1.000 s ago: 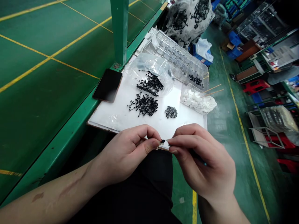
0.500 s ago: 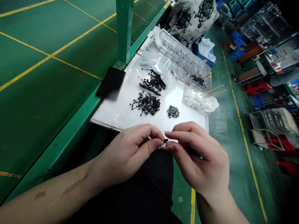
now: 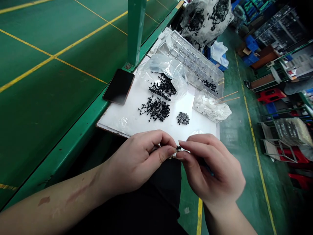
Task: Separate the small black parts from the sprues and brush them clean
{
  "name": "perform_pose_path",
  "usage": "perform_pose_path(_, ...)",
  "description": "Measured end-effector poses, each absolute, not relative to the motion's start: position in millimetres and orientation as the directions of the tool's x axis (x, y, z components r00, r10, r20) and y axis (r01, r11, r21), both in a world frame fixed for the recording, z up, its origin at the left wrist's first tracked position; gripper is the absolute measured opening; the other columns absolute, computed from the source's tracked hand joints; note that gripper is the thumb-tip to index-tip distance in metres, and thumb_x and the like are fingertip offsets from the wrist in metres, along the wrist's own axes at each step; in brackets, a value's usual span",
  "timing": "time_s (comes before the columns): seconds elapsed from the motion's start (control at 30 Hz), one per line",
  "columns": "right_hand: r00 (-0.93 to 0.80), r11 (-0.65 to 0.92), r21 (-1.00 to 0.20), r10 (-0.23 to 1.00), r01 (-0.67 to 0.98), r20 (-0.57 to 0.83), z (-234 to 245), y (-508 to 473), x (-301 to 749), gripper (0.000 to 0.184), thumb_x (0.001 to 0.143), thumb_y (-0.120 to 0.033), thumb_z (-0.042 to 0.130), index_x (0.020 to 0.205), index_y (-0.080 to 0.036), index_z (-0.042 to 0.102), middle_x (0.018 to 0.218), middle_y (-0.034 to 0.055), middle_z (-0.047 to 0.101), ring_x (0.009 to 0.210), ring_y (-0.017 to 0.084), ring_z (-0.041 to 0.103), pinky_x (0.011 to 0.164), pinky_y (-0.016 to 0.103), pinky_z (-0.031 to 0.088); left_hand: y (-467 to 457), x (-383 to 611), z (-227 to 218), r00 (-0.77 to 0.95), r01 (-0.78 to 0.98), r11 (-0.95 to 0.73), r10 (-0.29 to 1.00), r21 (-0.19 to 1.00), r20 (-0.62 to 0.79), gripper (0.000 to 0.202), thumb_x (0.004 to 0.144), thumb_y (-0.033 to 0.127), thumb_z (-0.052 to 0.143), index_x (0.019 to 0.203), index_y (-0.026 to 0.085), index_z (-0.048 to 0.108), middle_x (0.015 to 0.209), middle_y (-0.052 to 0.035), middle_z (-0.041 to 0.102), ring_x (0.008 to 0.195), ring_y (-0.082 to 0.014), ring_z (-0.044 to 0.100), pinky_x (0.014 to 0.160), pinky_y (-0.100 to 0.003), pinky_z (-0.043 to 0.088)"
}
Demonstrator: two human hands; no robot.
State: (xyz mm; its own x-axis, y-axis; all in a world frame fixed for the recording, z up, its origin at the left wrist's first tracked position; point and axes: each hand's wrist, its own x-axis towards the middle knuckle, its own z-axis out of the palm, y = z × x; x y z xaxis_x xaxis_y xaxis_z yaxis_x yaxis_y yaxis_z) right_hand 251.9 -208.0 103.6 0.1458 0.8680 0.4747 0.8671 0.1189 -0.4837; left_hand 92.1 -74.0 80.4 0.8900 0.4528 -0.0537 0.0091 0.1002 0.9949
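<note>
Two bare hands meet close together over the near edge of a white board (image 3: 202,126), and between their fingertips is a small black piece (image 3: 179,148). The left hand (image 3: 149,156) has its thumb and forefinger together, clamped on this piece at the tips. The right hand (image 3: 214,169) has its thumb below and its forefinger above the same piece, slightly apart; whether they press on it, I cannot tell. Beyond the hands, on the board, lies a loose pile of black branched parts (image 3: 156,109), and just behind it a clear plastic bag (image 3: 179,67) lies open with more of such parts inside. To the right of the pile is a small heap of round pieces (image 3: 183,118), grey and black. Farther right, a clear box (image 3: 197,98) contains white crumpled material (image 3: 211,106), from which two thin sticks (image 3: 228,95) project. Behind it stands a clear compartment tray (image 3: 186,52), with black pieces in its nearer end.
</note>
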Motion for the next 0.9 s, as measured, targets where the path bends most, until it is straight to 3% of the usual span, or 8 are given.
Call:
perform_pose_path(0.17,0.079,0.145,-0.31,0.789,0.94,0.609,99,-211,251,0.025,0.09,-0.011,0.079,0.111,-0.022,0.073,0.092,0.0063,0.073,0.077,0.019,0.07,0.064,0.03,0.059,-83,96,80,0.887,-0.028,0.434,0.426,0.9,-0.178,0.019,0.102,0.038,0.067,0.095,0.021,0.07,0.084,0.0018,0.068,0.073,-0.0109,0.057,0.061,-0.021,0.046)
perform_pose_path(0.3,0.041,0.156,-0.242,0.757,0.958,0.652,97,-212,251,0.025,0.088,-0.01,0.08,0.109,-0.021,0.073,0.089,0.0058,0.073,0.075,0.019,0.07,0.064,0.032,0.061,-86,97,81,0.891,-0.035,0.527,0.401,0.849,-0.212,0.022,0.099,0.042,0.072,0.094,0.02,0.068,0.077,0.0037,0.064,0.066,-0.009,0.051,0.055,-0.02,0.04)
perform_pose_path(0.4,0.074,0.133,-0.273,0.77,0.953,0.633,96,-213,251,0.024,0.09,-0.01,0.078,0.11,-0.022,0.072,0.091,0.0056,0.074,0.077,0.019,0.07,0.066,0.032,0.061,-84,95,81,0.886,-0.045,0.438,0.434,0.898,-0.167,0.019,0.101,0.039,0.069,0.094,0.021,0.069,0.08,0.0038,0.066,0.071,-0.0098,0.056,0.06,-0.02,0.045)
perform_pose_path(0.5,0.091,0.144,-0.332,0.793,0.932,0.602,97,-211,252,0.023,0.091,-0.011,0.078,0.11,-0.022,0.072,0.091,0.0051,0.073,0.079,0.018,0.07,0.065,0.031,0.059,-80,94,80,0.882,-0.034,0.228,0.466,0.973,-0.078,0.018,0.106,0.035,0.062,0.096,0.022,0.071,0.085,0.0037,0.07,0.075,-0.0104,0.061,0.067,-0.021,0.05)
perform_pose_path(0.6,0.171,0.133,-0.477,0.824,0.869,0.54,101,-208,251,0.019,0.09,-0.012,0.078,0.107,-0.02,0.073,0.092,0.0055,0.072,0.08,0.018,0.069,0.064,0.031,0.056,-76,91,79,0.883,-0.036,-0.031,0.467,0.999,0.046,0.017,0.107,0.03,0.058,0.099,0.022,0.071,0.09,0.0026,0.073,0.08,-0.0114,0.065,0.073,-0.022,0.051)
perform_pose_path(0.7,0.218,0.062,-0.643,0.912,0.764,0.348,107,-205,251,0.015,0.094,-0.011,0.073,0.106,-0.02,0.073,0.092,0.004,0.072,0.079,0.015,0.068,0.065,0.029,0.054,-72,89,77,0.874,-0.056,-0.214,0.463,0.975,0.152,0.017,0.108,0.023,0.055,0.099,0.021,0.07,0.097,0.0011,0.074,0.086,-0.012,0.067,0.077,-0.022,0.051)
perform_pose_path(0.77,0.191,0.047,-0.667,0.941,0.743,0.279,110,-204,251,0.014,0.095,-0.009,0.069,0.105,-0.019,0.073,0.089,0.0024,0.072,0.077,0.013,0.067,0.065,0.027,0.053,-72,88,76,0.873,-0.048,-0.264,0.457,0.963,0.169,0.017,0.107,0.02,0.056,0.097,0.021,0.069,0.097,0.0008,0.075,0.086,-0.0119,0.067,0.077,-0.022,0.051)
perform_pose_path(0.9,0.154,0.089,-0.619,0.932,0.78,0.328,109,-205,252,0.013,0.093,-0.006,0.071,0.1,-0.017,0.071,0.084,0.001,0.069,0.073,0.01,0.065,0.062,0.024,0.05,-72,91,74,0.867,-0.005,-0.229,0.483,0.973,0.119,0.017,0.106,0.025,0.06,0.092,0.021,0.069,0.091,0.0015,0.074,0.081,-0.012,0.067,0.076,-0.022,0.051)
